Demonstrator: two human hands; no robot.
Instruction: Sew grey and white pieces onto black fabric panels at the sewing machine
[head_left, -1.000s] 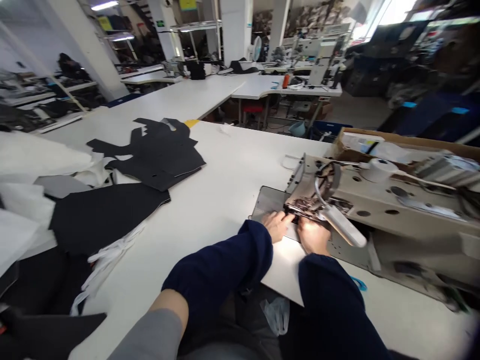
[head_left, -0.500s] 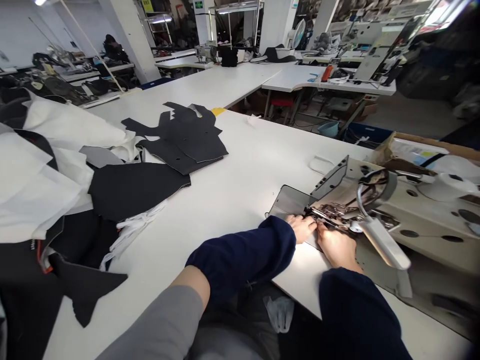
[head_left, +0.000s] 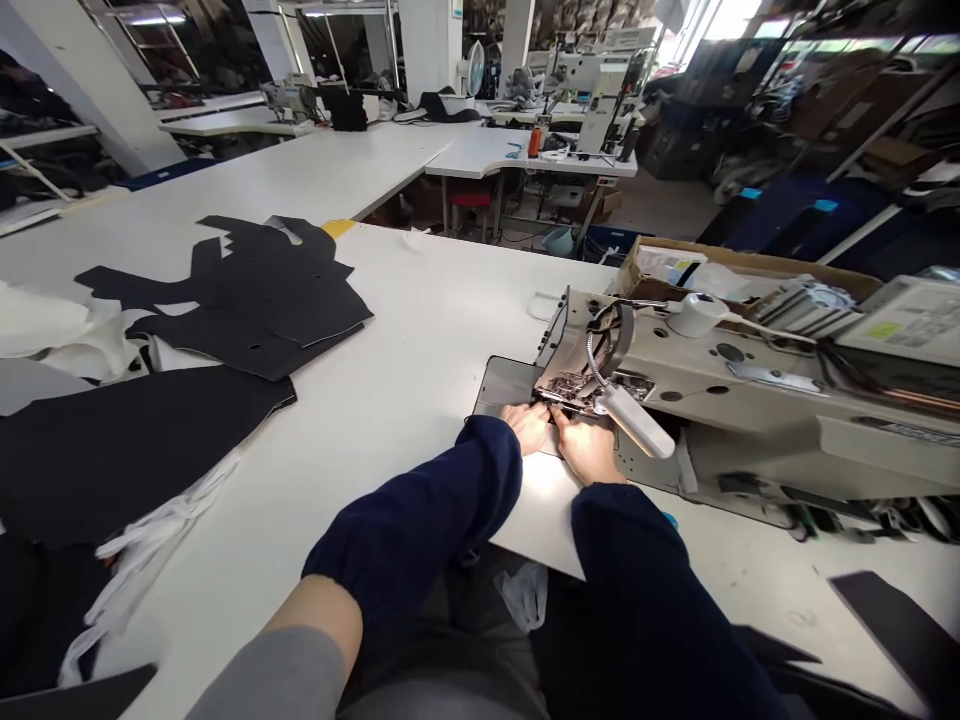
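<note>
the left hand point(head_left: 529, 425) and the right hand point(head_left: 586, 450) are reaching into the metal mechanism point(head_left: 577, 392) of an industrial sewing machine point(head_left: 720, 375), which appears tilted back at the edge of the white desk point(head_left: 405, 330). the fingers are hidden among the parts, so i cannot tell whether either grip is closed on something or open. the mechanism is looking stiff and heavy, its small linkages possibly oily and slippery; the solid casting seems the safer place to take hold. a gooseneck lamp point(head_left: 634, 420) is hanging just beside the right hand, and black fabric panels point(head_left: 255, 290) are lying well apart on the desk.
</note>
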